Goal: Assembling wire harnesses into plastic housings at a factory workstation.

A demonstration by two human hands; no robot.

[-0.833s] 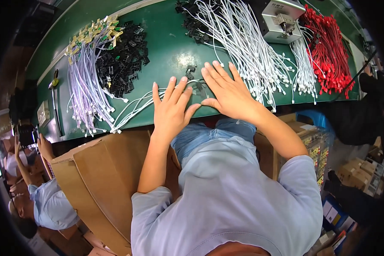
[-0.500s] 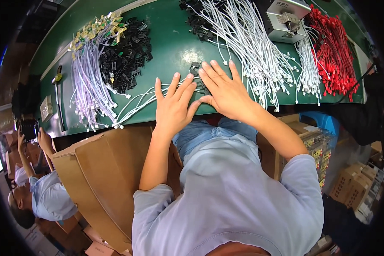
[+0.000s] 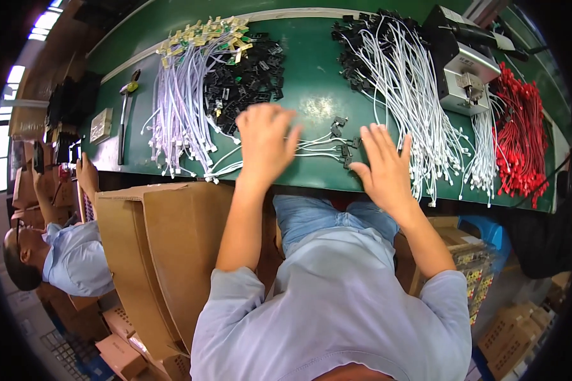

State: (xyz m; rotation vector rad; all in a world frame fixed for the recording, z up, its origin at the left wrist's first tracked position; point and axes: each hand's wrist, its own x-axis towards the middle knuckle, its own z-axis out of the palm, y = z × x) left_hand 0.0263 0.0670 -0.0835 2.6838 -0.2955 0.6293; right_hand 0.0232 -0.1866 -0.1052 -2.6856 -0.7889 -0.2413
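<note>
Several white cables with small black plastic clips at their right ends lie on the green table in front of me. My right hand rests open and flat just right of those clips, fingers spread. Over the cables' left part, my left hand is raised near the pile of black plastic clips. Its fingers are blurred but look apart, and nothing shows in them. Part of the cables is hidden beneath it.
Left of the black pile lies a bundle of pale cables with yellowish ends. White cables, a grey metal device and red cables lie to the right. A long-handled tool lies far left. A cardboard box stands below the table; a co-worker sits left.
My hands have moved apart from over the clips. The left hand has lifted toward the black pile; the right has shifted to the right, uncovering the clips. The whole view has shifted.
</note>
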